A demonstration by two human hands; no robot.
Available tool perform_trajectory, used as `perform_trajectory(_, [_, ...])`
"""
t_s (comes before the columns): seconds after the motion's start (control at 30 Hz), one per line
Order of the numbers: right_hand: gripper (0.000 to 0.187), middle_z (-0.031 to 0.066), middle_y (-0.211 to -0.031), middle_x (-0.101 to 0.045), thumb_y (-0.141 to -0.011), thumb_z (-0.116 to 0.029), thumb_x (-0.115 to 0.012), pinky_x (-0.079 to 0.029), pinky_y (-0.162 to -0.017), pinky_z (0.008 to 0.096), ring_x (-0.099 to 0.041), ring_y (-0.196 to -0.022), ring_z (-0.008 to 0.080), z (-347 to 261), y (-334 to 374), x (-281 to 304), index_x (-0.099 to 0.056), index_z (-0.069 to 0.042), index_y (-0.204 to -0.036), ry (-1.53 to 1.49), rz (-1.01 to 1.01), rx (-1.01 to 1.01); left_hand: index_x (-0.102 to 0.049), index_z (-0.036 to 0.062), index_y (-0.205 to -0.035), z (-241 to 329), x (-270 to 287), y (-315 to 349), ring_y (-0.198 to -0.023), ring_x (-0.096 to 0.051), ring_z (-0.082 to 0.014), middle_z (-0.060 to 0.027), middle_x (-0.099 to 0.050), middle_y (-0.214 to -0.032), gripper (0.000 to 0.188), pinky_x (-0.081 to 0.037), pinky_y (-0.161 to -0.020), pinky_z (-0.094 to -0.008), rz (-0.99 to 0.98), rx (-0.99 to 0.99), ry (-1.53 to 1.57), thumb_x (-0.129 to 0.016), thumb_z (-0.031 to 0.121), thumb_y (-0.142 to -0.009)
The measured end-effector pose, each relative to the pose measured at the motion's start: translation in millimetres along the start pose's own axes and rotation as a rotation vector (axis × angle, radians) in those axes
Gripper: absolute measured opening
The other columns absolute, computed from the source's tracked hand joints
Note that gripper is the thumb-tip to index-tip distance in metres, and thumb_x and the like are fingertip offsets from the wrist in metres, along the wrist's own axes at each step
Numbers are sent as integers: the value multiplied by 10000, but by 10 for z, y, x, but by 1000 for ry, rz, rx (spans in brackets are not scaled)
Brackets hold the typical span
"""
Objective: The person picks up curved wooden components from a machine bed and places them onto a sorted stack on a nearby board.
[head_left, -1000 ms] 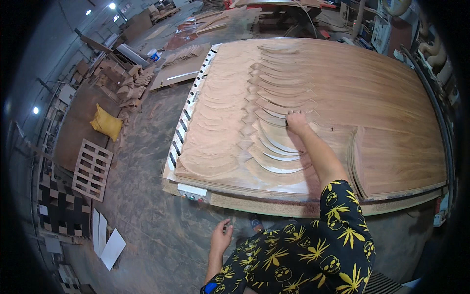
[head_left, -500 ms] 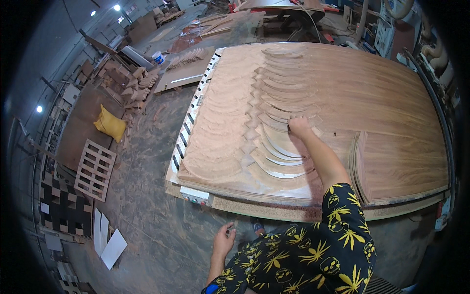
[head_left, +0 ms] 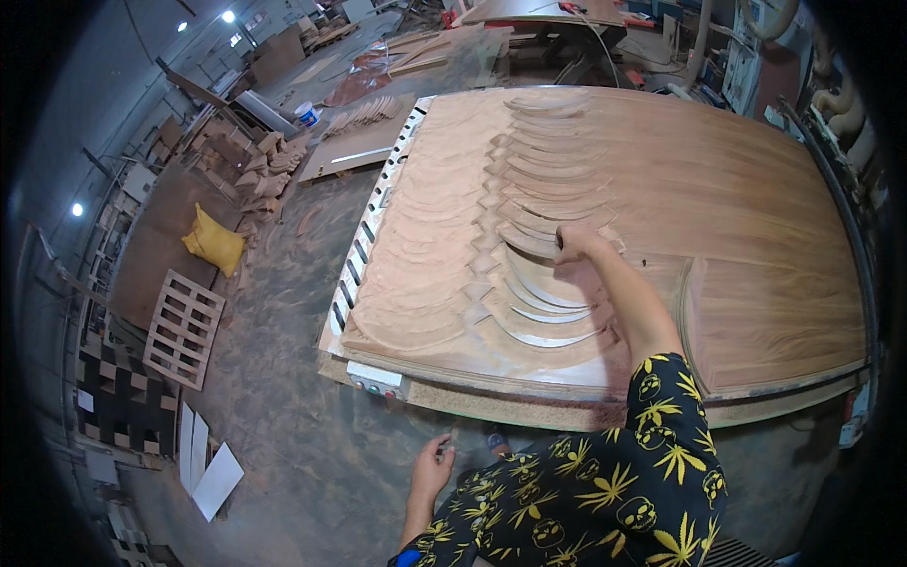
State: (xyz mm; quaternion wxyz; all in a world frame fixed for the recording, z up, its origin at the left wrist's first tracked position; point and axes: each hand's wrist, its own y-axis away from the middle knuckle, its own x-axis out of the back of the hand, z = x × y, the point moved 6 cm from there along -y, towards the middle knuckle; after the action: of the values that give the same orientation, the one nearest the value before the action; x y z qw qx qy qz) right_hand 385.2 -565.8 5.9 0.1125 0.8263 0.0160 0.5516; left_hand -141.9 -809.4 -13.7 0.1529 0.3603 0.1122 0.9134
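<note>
At the far left, a yellow sack (head_left: 215, 240) lies above a slatted pallet (head_left: 184, 328), with white boards (head_left: 218, 481) on the floor below. Further right, the person's left hand (head_left: 434, 465) hangs off the near edge of the worktable, clear of the work; its fingers are loosely bent and slightly apart, with no object seen between them. A small control box (head_left: 374, 380) sits at the table's near left corner.

The wood-faced panel (head_left: 746, 189) covers the table, its left part under heavy sawdust (head_left: 420, 227). A column of curved cuts runs through its middle, and pale crescent openings (head_left: 551, 336) show toward the near side. Just beyond these openings is the curved piece (head_left: 529, 243), its right end at the right hand (head_left: 578, 244). The fingers of that hand appear pinched on this end.

The step in hand is judged to be lifting the curved piece from its cut. The next move calls for a firm pinch and an even lift, so that the thin left end does not catch.

Right of the forearm, apparent curved strips (head_left: 693, 295) lie nested on the panel.
</note>
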Motion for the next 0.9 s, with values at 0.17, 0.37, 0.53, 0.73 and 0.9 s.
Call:
perform_trajectory(0.17, [436,147,-950,-702,-812,-316,-728,-527,-788,366,-656,-847,244,-8,176,-62,-664,1,-1105,-564,245,44,-625,60,-1252,126,-76,-43,-930,-677,-270,-165,-696,-1097,370,-532,-780,-374,-50,-6,-46,-641,235,-927])
perform_trajectory(0.37, [379,87,-964,-698,-943,-306,-673,-517,-779,322,-637,-862,151,-180,503,-14,-640,-3,-1168,-992,99,-80,-640,76,-1221,45,-137,-111,-900,-675,-296,-163,-696,-1098,354,-533,-785,-387,-34,-120,-16,-657,208,-893])
perform_trajectory(0.53, [393,96,-970,-708,-912,-274,-710,-516,-743,319,-644,-849,145,-175,631,-50,-623,-7,-1187,-965,-5,-132,-640,87,-1224,152,-122,-148,-903,-671,-284,-147,-693,-1103,353,-531,-788,-379,-48,-113,-28,-656,211,-893])
perform_trajectory(0.73, [427,104,-979,-708,-891,-266,-732,-519,-786,310,-653,-871,160,-173,761,-107,-621,-15,-1218,-1127,46,-148,-635,75,-1239,277,-117,-206,-968,-674,-285,-150,-689,-1145,358,-531,-827,-381,-106,-117,-63,-637,229,-915])
perform_trajectory(0.9, [466,133,-981,-700,-843,-252,-777,-522,-791,314,-648,-887,168,-115,1080,-53,-627,-4,-1208,-968,227,-151,-646,70,-1213,298,-201,-343,-878,-671,-250,-133,-699,-1085,340,-525,-790,-357,-114,-190,1,-654,202,-900])
